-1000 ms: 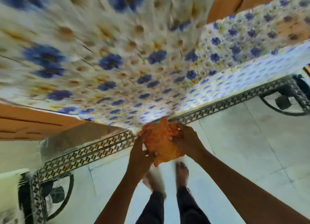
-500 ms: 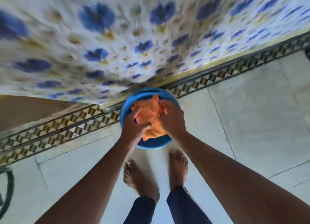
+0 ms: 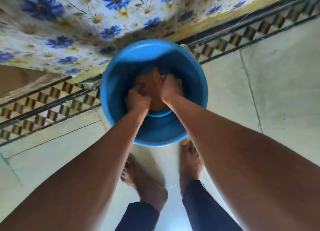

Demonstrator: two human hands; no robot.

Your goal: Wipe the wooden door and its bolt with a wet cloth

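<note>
Cloth down in the bucket, both hands on it

Nearest the camera are two bare feet (image 3: 188, 163) on the pale tiled floor (image 3: 280, 92), with dark trouser legs (image 3: 138, 217) at the bottom edge. Two forearms reach forward and down from here into one blue bucket (image 3: 114, 85), which stands on the floor just ahead of the toes.

Inside the bucket, the left hand (image 3: 137, 101) is clenched on the near-left side of the single orange cloth (image 3: 150, 83), and the right hand (image 3: 171, 88) is closed over its right side. The cloth sits bunched low in the bucket between the two hands. Whether water is in there cannot be told; the bucket's inside is dim and blurred.

The cloth looks soft and limp, light when dry, and likely heavier and drippy once soaked. It should crumple into any grip, so gathering it into a wad in one palm and squeezing it out would probably suit wiping best.

Beyond the bucket, one patterned border strip (image 3: 52, 99) runs across the floor, and above it hangs one blue-flowered fabric (image 3: 86, 23). The wooden door and its bolt cannot be made out, so the wiping itself looks not yet begun
</note>
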